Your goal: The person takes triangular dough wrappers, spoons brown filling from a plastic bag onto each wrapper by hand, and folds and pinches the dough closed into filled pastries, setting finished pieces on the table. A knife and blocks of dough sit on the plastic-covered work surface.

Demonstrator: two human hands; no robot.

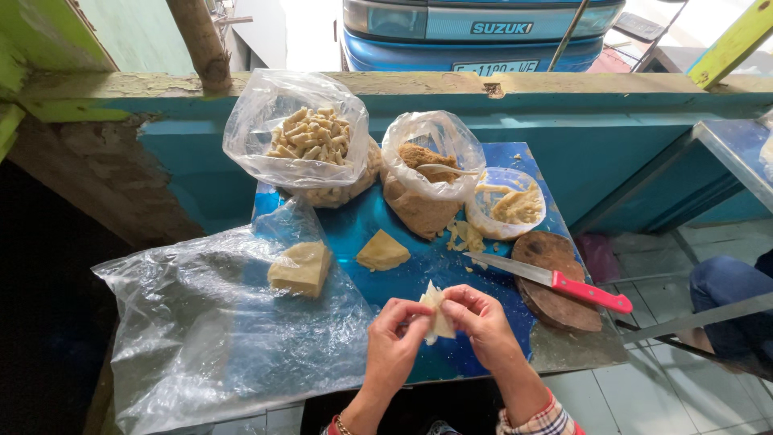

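Plastic sheeting point(209, 322) covers the blue counter point(386, 217) on the left, with a pale block point(300, 267) lying on it. Behind stand a bag of rolled pieces point(306, 137), a bag of brown filling point(423, 177) and a small tub point(509, 205). A red-handled knife point(564, 282) rests on a round board point(555, 282). Left hand point(394, 342) and right hand point(481, 322) each have their grip pinching a pale wrapper point(437, 314) above the counter's near edge.
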